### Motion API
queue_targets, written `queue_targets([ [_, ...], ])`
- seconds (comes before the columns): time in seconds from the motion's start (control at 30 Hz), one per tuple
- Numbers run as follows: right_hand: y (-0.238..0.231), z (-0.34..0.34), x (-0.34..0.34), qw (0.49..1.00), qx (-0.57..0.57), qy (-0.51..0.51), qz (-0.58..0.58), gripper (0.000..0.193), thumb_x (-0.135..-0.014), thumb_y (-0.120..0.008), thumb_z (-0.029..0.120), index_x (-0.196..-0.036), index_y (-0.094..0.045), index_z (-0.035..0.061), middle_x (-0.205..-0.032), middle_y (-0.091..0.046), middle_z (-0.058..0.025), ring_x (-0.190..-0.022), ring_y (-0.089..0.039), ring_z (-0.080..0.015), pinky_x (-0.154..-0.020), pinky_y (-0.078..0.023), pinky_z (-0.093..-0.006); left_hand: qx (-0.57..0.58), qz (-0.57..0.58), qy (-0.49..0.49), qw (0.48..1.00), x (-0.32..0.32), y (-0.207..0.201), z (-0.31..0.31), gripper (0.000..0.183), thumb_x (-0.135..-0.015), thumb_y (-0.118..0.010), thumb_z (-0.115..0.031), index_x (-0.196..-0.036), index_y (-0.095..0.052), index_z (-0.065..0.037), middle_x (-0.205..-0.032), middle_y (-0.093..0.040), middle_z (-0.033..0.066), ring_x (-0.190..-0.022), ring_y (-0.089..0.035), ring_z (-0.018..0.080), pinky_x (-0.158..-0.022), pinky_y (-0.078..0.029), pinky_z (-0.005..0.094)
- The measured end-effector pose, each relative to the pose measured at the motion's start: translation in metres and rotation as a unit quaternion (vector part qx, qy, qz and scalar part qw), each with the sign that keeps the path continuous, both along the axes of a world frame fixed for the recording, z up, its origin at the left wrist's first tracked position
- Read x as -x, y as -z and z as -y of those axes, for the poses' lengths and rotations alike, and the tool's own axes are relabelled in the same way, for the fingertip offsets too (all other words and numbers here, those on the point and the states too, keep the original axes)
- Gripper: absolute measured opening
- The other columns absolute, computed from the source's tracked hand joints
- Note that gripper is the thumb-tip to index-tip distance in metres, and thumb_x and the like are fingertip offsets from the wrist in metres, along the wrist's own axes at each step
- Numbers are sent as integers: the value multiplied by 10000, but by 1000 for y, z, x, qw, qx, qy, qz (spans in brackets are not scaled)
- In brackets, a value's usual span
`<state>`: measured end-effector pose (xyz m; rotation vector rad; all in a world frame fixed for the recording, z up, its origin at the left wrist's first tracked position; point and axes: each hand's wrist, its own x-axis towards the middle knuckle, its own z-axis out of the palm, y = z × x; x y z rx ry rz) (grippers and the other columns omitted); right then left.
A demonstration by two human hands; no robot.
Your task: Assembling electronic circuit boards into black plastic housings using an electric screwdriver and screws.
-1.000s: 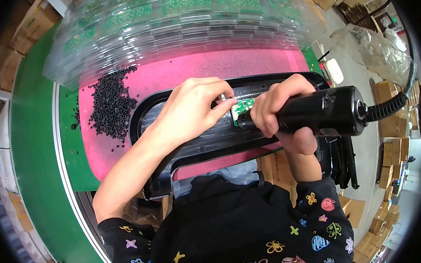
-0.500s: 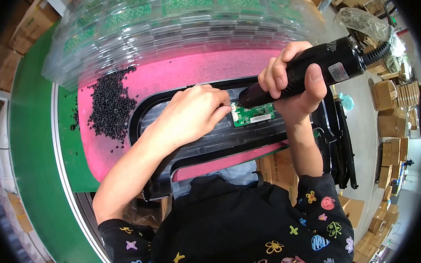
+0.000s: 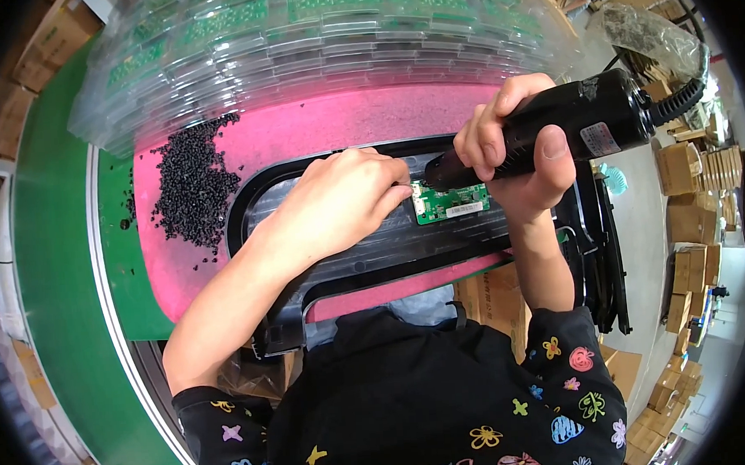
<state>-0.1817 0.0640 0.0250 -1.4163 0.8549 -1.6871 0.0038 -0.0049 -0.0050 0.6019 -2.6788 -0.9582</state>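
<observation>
A black electric screwdriver [image 3: 590, 120] lies slanted in my right hand [image 3: 529, 192], with the fingers and thumb wrapped round its body. Its dark tip end points left and down over the upper left part of a small green circuit board [image 3: 451, 210]. That board sits inside a long black plastic housing [image 3: 365, 258]. My left hand [image 3: 346, 202] rests over the housing, its thumb and forefinger pinched together at the board's left edge by white connectors. Whatever lies between those fingertips is hidden. The screwdriver's bit cannot be made out.
A pile of small black screws [image 3: 191, 187] lies left on the pink mat [image 3: 299, 123]. Stacked clear plastic trays [image 3: 321, 46] with green boards stand at the back. More black frames [image 3: 607, 254] are at the right. Cardboard boxes [image 3: 692, 216] line the floor beyond.
The screwdriver has tilted slightly flatter, its rear end shifting a little right and down. The left hand keeps its pinch at the board. In the far background, a person has moved.
</observation>
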Motion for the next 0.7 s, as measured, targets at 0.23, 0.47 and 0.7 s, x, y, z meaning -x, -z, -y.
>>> queue_targets([
  [0.23,-1,11,4,994,-12,-112,17,268,-749,-719,116,-935,-563,3,-736,-598,-59,-622,-564,-105,-557,-461,-239,-1,-3,-3,1000,-1,-1,0,180,-896,-598,-164,-933,-660,2,-879,-668,176,-891,-629,369,-791,-498,461],
  [0.47,1,9,3,988,-1,-139,74,251,-833,-647,127,-985,-496,-4,-660,-535,-66,-477,-465,-106,-464,-410,-265,12,-9,0,1000,2,0,-1,177,-882,-617,-157,-922,-675,5,-875,-672,184,-872,-633,376,-782,-502,450],
  [0.7,-26,-18,2,987,98,-68,109,438,-913,-552,492,-1014,-483,71,-650,-480,21,-471,-431,-83,-509,-388,-266,29,-105,28,994,0,2,-2,168,-840,-689,-148,-898,-686,10,-821,-681,151,-782,-657,339,-703,-524,410],
])
